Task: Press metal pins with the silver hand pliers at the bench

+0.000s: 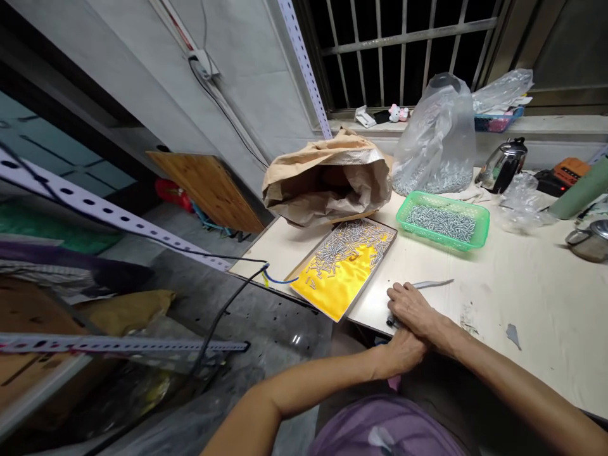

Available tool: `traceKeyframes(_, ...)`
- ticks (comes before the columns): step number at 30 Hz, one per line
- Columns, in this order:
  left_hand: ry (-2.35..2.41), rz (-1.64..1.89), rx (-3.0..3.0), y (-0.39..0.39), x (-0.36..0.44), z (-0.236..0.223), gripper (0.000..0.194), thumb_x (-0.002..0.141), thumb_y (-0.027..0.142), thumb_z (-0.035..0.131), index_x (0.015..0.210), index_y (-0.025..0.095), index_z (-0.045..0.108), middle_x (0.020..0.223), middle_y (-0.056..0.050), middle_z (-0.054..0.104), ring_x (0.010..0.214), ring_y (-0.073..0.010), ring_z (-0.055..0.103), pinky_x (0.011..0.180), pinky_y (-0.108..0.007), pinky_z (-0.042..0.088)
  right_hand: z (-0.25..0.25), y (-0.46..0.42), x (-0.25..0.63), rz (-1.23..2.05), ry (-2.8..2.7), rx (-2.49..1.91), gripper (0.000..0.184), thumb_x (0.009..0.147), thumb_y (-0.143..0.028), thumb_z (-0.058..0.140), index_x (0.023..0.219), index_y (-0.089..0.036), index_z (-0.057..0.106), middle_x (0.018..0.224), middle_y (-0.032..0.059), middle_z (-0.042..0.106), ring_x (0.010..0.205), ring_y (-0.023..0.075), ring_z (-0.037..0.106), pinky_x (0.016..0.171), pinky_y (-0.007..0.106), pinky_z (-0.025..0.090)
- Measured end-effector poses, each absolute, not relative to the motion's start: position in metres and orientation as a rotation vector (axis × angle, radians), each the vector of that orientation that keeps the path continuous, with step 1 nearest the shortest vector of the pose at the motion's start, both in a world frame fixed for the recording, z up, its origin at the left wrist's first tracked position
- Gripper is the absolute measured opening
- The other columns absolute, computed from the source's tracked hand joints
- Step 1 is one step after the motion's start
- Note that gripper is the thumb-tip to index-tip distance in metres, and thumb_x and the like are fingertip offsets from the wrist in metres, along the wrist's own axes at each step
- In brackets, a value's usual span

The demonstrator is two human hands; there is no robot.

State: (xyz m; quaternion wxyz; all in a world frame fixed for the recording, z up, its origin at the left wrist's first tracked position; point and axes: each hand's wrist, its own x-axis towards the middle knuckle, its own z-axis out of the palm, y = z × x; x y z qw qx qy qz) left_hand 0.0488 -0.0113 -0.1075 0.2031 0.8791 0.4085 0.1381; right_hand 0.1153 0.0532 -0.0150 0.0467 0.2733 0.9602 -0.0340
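At the table's front edge my right hand (414, 308) lies with its fingers curled and pressed together. Just below it, partly overlapped by it, is my left hand (403, 351), whose fingers are mostly hidden. A small dark object (391, 321) peeks out beside the fingers; I cannot make out what it is. Beyond the right hand lies a thin grey strip (433, 284). To the left, a shallow tray lined with yellow cloth (339, 294) bears many small metal screw-like pieces (349, 247). Behind and right stands a green plastic basket (481, 237) filled with similar pieces (444, 221).
A big open paper bag (327, 183) rests behind the tray, beside a clear plastic bag (437, 139) of metal pieces. A kettle (506, 161) and a metal cup (591, 240) stand at right. A black cable (223, 310) crosses near the table's left corner.
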Motion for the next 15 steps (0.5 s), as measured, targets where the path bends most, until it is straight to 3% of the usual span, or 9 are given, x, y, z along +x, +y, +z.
traceKeyframes(6, 1.046, 0.460, 2.475, -0.009, 0.036, -0.086, 0.026, 0.092, 0.034, 0.049, 0.114, 0.022, 0.057, 0.122, -0.008, 0.054, 0.103, -0.0184, 0.056, 0.088, -0.037, 0.049, -0.009, 0.067, 0.111, -0.224, 2.950, 0.799, 0.013, 0.079, -0.011, 0.054, 0.074, -0.017, 0.065, 0.082, 0.0073, 0.062, 0.085, 0.0188, 0.052, 0.073, 0.031, 0.034)
traceKeyframes(12, 1.093, 0.574, 2.498, 0.010, -0.011, -0.041, 0.026, 0.095, 0.023, 0.039, 0.103, 0.019, 0.063, 0.099, -0.009, 0.062, 0.094, -0.0169, 0.058, 0.083, -0.031, 0.050, 0.017, 0.096, 0.132, -0.461, 3.038, 1.171, 0.015, 0.083, -0.014, 0.051, 0.082, -0.018, 0.065, 0.082, 0.0034, 0.063, 0.080, 0.0158, 0.055, 0.073, 0.027, 0.035)
traceKeyframes(15, 1.532, 0.854, 2.334, 0.029, -0.047, -0.015, 0.026, 0.094, 0.023, 0.038, 0.097, 0.018, 0.064, 0.087, -0.007, 0.062, 0.085, -0.0171, 0.057, 0.077, -0.031, 0.050, 0.016, 0.097, 0.140, -0.464, 3.031, 1.096, 0.018, 0.086, -0.015, 0.048, 0.086, -0.020, 0.065, 0.087, 0.0041, 0.063, 0.083, 0.0164, 0.056, 0.073, 0.027, 0.036)
